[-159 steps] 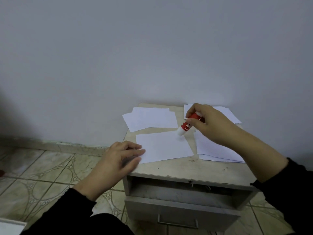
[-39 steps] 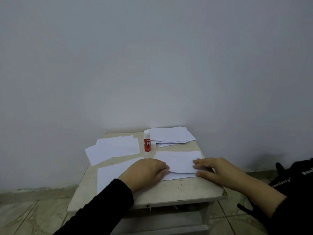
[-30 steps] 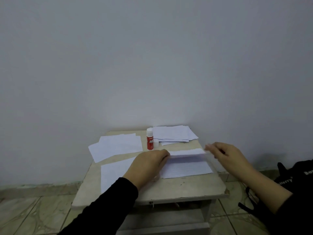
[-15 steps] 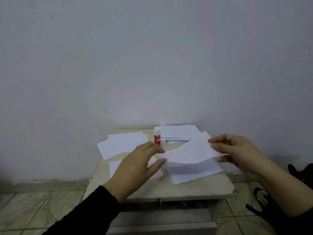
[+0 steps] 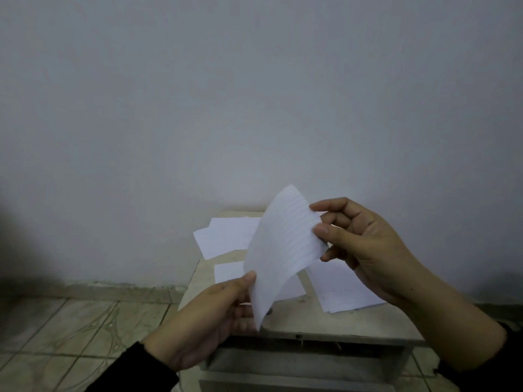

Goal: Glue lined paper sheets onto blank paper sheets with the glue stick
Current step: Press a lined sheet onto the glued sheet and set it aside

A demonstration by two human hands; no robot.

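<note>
A lined paper sheet is held up in the air above the small table, bent and tilted almost on edge. My right hand pinches its upper right edge between thumb and fingers. My left hand pinches its lower left corner. Under it on the table lies a blank sheet, partly hidden by the raised sheet. A stack of lined sheets lies to the right. The glue stick is hidden behind the raised sheet.
More blank sheets lie at the table's back left, against the grey wall. A drawer front sits below the tabletop. Tiled floor spreads to the left.
The lined sheet has risen from the right stack into the air and turned nearly upright. My left hand left the table and took its lower corner. The view swung closer.
</note>
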